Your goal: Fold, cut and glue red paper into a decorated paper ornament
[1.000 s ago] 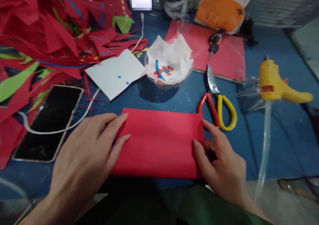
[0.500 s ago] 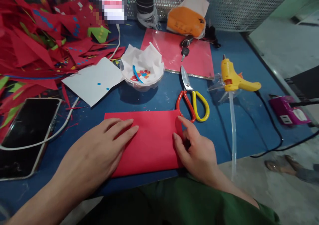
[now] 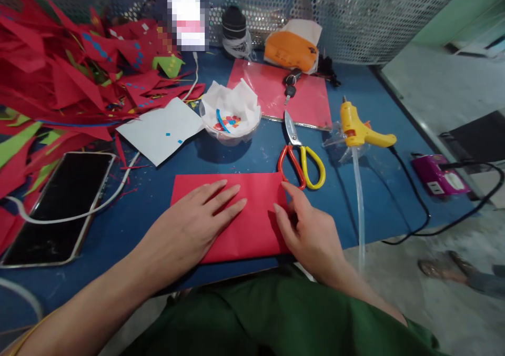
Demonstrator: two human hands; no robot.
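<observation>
A folded sheet of red paper (image 3: 256,230) lies near the table's front edge. My left hand (image 3: 191,222) rests flat on its left half, fingers stretched toward the middle. At the right edge, my right hand (image 3: 311,232) grips the paper, with the thumb on top, the index finger by the upper corner and the other fingers curled. Just beyond the paper's top right corner are scissors (image 3: 292,130) with one red and one yellow handle. Part of the red handle lies close to the paper's edge.
Behind are a paper-lined bowl (image 3: 231,135) of small cut bits, white paper (image 3: 158,130) and keys (image 3: 291,85) on a red packet (image 3: 260,82). A yellow glue gun (image 3: 355,124) and purple power adapter (image 3: 442,174) stand right. Left: phone (image 3: 59,203), red paper scraps (image 3: 51,67).
My left hand has slid rightward across the red paper, toward its middle. The right hand stays at the right edge. The whole view has shifted slightly.
</observation>
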